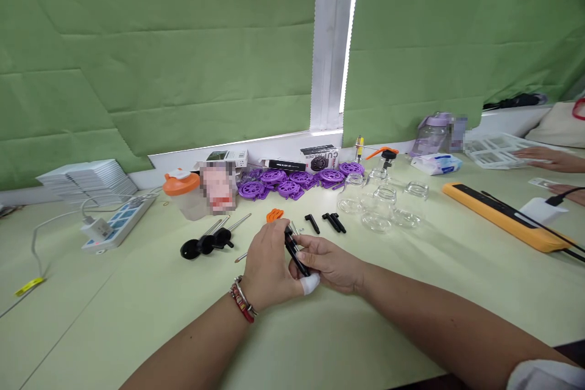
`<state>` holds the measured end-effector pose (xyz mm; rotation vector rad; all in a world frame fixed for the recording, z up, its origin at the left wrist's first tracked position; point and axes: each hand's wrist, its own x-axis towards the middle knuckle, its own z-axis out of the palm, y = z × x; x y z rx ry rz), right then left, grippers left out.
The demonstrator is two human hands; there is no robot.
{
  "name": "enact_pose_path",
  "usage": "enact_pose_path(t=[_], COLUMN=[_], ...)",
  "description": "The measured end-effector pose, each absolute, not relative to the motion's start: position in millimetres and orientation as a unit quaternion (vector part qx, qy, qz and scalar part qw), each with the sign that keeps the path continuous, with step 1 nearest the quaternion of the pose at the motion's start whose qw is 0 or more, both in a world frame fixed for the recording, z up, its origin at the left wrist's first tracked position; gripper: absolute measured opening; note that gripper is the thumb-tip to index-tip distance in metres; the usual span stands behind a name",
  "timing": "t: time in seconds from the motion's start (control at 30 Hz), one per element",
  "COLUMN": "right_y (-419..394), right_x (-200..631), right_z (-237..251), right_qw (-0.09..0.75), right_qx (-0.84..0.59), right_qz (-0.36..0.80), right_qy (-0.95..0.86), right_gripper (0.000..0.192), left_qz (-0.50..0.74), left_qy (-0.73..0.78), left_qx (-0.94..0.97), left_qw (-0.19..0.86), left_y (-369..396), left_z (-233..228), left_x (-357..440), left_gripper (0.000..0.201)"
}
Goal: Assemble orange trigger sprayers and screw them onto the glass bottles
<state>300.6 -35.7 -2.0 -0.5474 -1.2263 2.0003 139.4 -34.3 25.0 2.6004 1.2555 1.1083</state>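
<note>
You hold a thin black stick [296, 256] in the middle of the frame, a little below center. Both of your hands are on it. Your left hand [267, 268] wraps around it from the left, fingers curled tight, and there is a white bandage [311, 283] on the thumb tip. Your right hand [331, 265] grips it from the right side, with the fingers pinching it. A beaded bracelet [242, 300] sits on your left wrist.

Just above your hands lies a small orange piece [275, 214] on the pale green table [137, 317]. To the right of it are more black sticks [326, 222], lying loose. To the left are black round knobs [205, 245] with silver rods [231, 225] next to them.

Farther up, near the middle of the frame, is a pile of purple wheels [299, 181]. Clear glass cups [384, 202] stand to the right of them. An orange-lidded cup [183, 194] stands to the left of the wheels.

On the left side of the frame is a white power strip [119, 225] with a stack of white tiles [86, 180] behind it. On the right side lies a long orange bar [503, 216]. At the far right edge, another person's hand [553, 159] rests by a white tray [496, 149]. A green curtain [159, 42] fills the top of the frame.
</note>
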Motion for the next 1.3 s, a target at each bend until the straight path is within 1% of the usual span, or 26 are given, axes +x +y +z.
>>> enact_pose_path(t=[0.07,0.13,0.17,0.23,0.27,0.3,0.37,0.43,0.5,0.63,0.77,0.97,1.1,1.3], right_y=[-30,-20,-14,-2,4,10,18,22,24,23,23,21,19,17], right_x=[306,314,319,330,335,339,343,342,338,330,328,329,326,323], right_z=[-2,-3,-5,-8,-11,-12,-16,-18,-20,-23,-23,-20,-19,-18], right_qw=[0.352,0.379,0.399,0.439,0.435,0.415,0.360,0.304,0.262,0.209,0.194,0.197,0.195,0.209], right_qx=[-0.240,-0.304,-0.349,-0.462,-0.504,-0.527,-0.531,-0.526,-0.531,-0.533,-0.530,-0.531,-0.533,-0.530], right_qz=[0.749,0.679,0.623,0.457,0.369,0.293,0.170,0.093,0.046,-0.007,-0.014,-0.006,0.005,0.028], right_qy=[-0.508,-0.550,-0.576,-0.620,-0.648,-0.681,-0.748,-0.789,-0.805,-0.820,-0.826,-0.824,-0.824,-0.822], right_gripper=[0.048,0.039,0.034,0.020,0.016,0.014,0.018,0.021,0.022,0.023,0.023,0.021,0.021,0.015], left_qz=[0.335,0.307,0.290,0.258,0.245,0.233,0.204,0.168,0.138,0.133,0.152,0.156,0.160,0.146], left_qy=[0.427,0.453,0.464,0.470,0.462,0.452,0.431,0.427,0.426,0.440,0.440,0.416,0.421,0.429], left_qx=[0.838,0.832,0.828,0.820,0.816,0.810,0.787,0.750,0.708,0.639,0.575,0.543,0.532,0.529], left_qw=[0.051,0.095,0.124,0.199,0.245,0.293,0.390,0.477,0.546,0.617,0.673,0.713,0.717,0.717], left_y=[-35,-35,-35,-35,-35,-34,-32,-30,-27,-23,-17,-11,-10,-8], left_z=[29,33,36,39,40,41,42,43,46,53,51,41,41,42], left_x=[137,134,132,128,126,124,122,120,120,118,114,108,108,108], left_gripper=[0.084,0.089,0.090,0.086,0.082,0.077,0.069,0.063,0.057,0.042,0.034,0.031,0.034,0.037])
